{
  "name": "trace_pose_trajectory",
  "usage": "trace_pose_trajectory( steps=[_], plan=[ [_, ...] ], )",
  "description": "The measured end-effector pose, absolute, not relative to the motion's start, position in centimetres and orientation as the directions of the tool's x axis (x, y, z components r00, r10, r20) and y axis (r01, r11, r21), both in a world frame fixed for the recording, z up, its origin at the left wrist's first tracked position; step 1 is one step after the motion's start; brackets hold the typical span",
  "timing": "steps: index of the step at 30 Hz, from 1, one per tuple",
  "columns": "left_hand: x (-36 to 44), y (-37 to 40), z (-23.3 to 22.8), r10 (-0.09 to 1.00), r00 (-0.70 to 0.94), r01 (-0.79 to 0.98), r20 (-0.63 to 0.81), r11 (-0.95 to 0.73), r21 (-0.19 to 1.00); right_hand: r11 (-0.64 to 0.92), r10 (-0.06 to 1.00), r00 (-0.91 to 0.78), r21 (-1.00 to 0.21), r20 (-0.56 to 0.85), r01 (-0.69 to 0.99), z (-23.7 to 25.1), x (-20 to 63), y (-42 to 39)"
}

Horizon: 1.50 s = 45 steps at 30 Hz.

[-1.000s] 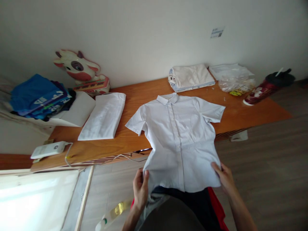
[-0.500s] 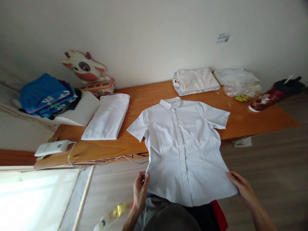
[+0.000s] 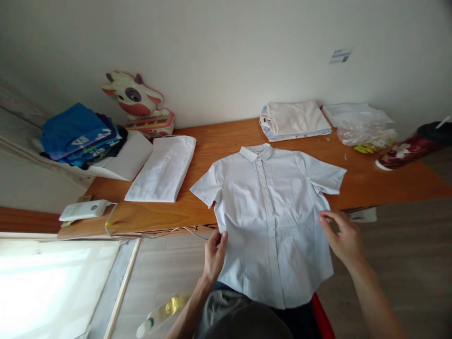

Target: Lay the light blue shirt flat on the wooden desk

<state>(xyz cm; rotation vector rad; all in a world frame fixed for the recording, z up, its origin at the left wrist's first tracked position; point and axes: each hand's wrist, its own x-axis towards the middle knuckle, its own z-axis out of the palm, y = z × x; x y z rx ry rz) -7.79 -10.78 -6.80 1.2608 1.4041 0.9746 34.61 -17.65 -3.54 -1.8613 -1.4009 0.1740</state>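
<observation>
A pale blue short-sleeved shirt (image 3: pixel 271 212) lies front up on the wooden table (image 3: pixel 226 141), collar toward the wall, its lower half hanging over the near edge. My left hand (image 3: pixel 214 254) pinches the shirt's left side seam just below the table edge. My right hand (image 3: pixel 344 238) touches the right side seam at about waist height, fingers bent around the cloth.
A folded white garment (image 3: pixel 162 169) lies left of the shirt. Folded cream cloth (image 3: pixel 294 120), plastic bags (image 3: pixel 363 127) and a dark red bottle (image 3: pixel 413 146) lie at the back right. A cow toy (image 3: pixel 136 96), blue clothes (image 3: pixel 79 134) and a white device (image 3: pixel 84 209) sit at the left.
Both hands moved up from the shirt's hem to its side seams near the table edge. The right hand travelled farther. The view shifted slightly left.
</observation>
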Motion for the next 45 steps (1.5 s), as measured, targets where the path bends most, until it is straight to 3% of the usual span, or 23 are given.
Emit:
trace_pose_trajectory(
  steps=[2, 4, 9, 14, 26, 31, 33, 37, 40, 43, 45],
  plan=[
    [-6.1, -10.5, -6.3, 0.994, 0.006, 0.254, -0.108, 0.103, 0.962, 0.018, 0.894, 0.241, -0.568, 0.378, 0.823, -1.7, 33.9, -12.7],
    [-5.0, -10.6, -6.2, 0.996, 0.016, 0.303, -0.087, 0.078, 0.950, 0.010, 0.909, 0.177, -0.446, 0.376, 0.895, -0.9, 34.3, -8.6],
    [-5.7, -11.7, -8.0, 0.995, -0.040, 0.346, -0.096, 0.104, 0.932, -0.273, 0.927, 0.305, -0.167, 0.217, 0.947, -3.0, 38.4, -4.0],
    [-7.7, -12.3, -10.3, 0.975, -0.152, 0.242, -0.165, 0.199, 0.950, -0.304, 0.944, 0.314, -0.099, 0.105, 0.947, -5.3, 41.5, -3.8],
    [-6.9, -12.1, -10.4, 0.973, -0.208, 0.170, -0.098, 0.134, 0.976, -0.362, 0.932, 0.350, -0.167, -0.097, 0.917, -5.6, 45.3, -2.0],
    [-8.6, -12.0, -11.0, 0.960, -0.248, 0.119, -0.127, 0.160, 0.980, -0.368, 0.929, 0.351, -0.207, -0.116, 0.907, -5.6, 46.5, -1.3],
    [-9.4, -12.0, -10.7, 0.957, -0.273, 0.124, -0.100, 0.138, 0.983, -0.362, 0.932, 0.357, -0.184, -0.060, 0.914, -4.6, 45.4, -1.3],
    [-10.9, -9.2, -7.5, 0.945, -0.320, 0.162, 0.061, -0.009, 0.987, -0.130, 0.960, 0.169, -0.179, 0.224, 0.975, -1.8, 38.4, -1.0],
    [-11.5, -2.9, -3.7, 0.956, -0.219, 0.302, 0.196, -0.124, 0.945, 0.141, 0.955, -0.048, -0.305, 0.292, 0.942, -0.4, 30.7, 0.7],
    [-11.4, 5.0, -1.1, 0.941, 0.007, 0.605, 0.338, -0.273, 0.748, 0.338, 0.923, -0.210, -0.418, 0.322, 0.843, -0.3, 23.9, 3.5],
    [-11.2, 9.1, -0.6, 0.932, 0.077, 0.761, 0.353, -0.284, 0.584, 0.388, 0.911, -0.259, -0.454, 0.321, 0.802, -0.9, 20.7, 5.6]
  ],
)
